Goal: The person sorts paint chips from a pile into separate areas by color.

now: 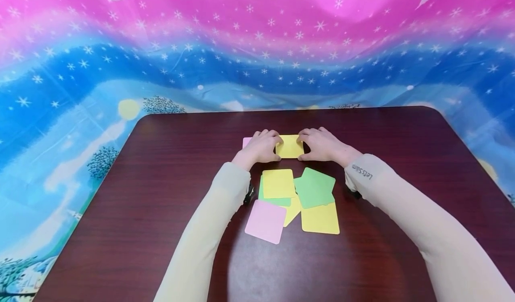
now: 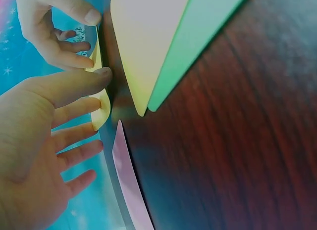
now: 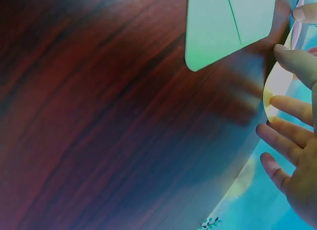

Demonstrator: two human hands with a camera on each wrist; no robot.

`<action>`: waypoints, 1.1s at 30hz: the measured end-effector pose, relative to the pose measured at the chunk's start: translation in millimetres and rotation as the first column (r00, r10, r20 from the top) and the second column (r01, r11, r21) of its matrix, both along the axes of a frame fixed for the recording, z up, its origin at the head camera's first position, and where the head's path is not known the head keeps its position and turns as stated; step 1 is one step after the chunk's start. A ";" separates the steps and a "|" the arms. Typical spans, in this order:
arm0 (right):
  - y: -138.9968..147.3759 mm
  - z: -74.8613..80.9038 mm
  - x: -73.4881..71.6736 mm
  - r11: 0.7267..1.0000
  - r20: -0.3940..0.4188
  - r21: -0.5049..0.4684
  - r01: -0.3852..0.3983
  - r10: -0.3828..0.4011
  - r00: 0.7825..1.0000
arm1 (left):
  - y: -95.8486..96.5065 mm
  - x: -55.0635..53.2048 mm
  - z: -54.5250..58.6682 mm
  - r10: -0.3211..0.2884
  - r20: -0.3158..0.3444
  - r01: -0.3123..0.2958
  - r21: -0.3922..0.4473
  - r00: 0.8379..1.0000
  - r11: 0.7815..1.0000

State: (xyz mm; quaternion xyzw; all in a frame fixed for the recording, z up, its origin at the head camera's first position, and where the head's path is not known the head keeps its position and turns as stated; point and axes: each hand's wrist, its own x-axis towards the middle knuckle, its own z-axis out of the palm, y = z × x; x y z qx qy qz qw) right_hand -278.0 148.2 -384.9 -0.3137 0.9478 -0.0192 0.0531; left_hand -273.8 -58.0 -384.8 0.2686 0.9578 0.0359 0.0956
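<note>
A yellow square card [image 1: 289, 146] is held by its two side edges between both hands, toward the far side of the table. The left hand [image 1: 261, 146] pinches its left edge, thumb near, fingers behind; in the left wrist view the yellow card [image 2: 102, 109] looks slightly bowed. On the opposite edge the right hand [image 1: 322, 145] grips with thumb and fingers, its lower fingers spread in the right wrist view. A pink card [image 1: 246, 142] shows partly from behind the left hand, the rest hidden.
Nearer the person, several loose cards overlap on the dark wooden table [image 1: 181, 159]: a yellow card [image 1: 278, 184] over a green one, a pink card [image 1: 266, 221], a green piece [image 1: 315, 188] and a yellow card [image 1: 320, 218]. A patterned cloth [image 1: 257, 47] hangs behind the table.
</note>
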 end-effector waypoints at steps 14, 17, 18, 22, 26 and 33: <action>1.4 1.5 -3.3 0.999 0.116 -0.006 0.047 -0.046 0.992 | 0.0 -6.0 -0.5 0.021 0.085 -0.021 -0.008 0.996 1.000; 1.2 3.2 -3.6 0.999 0.135 -0.006 0.049 -0.048 0.990 | 0.9 -6.5 0.5 0.020 0.087 -0.018 -0.020 0.996 1.000; 1.2 3.4 -3.6 0.999 0.136 -0.005 0.050 -0.049 0.989 | 1.2 -6.8 0.7 0.019 0.086 -0.018 -0.021 0.996 1.000; 1.4 3.8 -2.6 0.998 0.121 0.003 0.064 -0.064 0.991 | 1.2 -4.8 1.9 0.009 0.068 -0.007 -0.026 0.998 1.000; 1.8 2.7 -2.3 0.997 0.111 0.000 0.072 -0.072 0.991 | 1.9 -2.5 2.2 0.004 0.055 -0.002 -0.042 0.998 0.999; 2.6 1.5 -0.9 0.996 0.133 -0.031 0.087 -0.082 0.988 | 8.0 0.2 2.7 -0.026 0.012 0.027 -0.136 1.000 0.990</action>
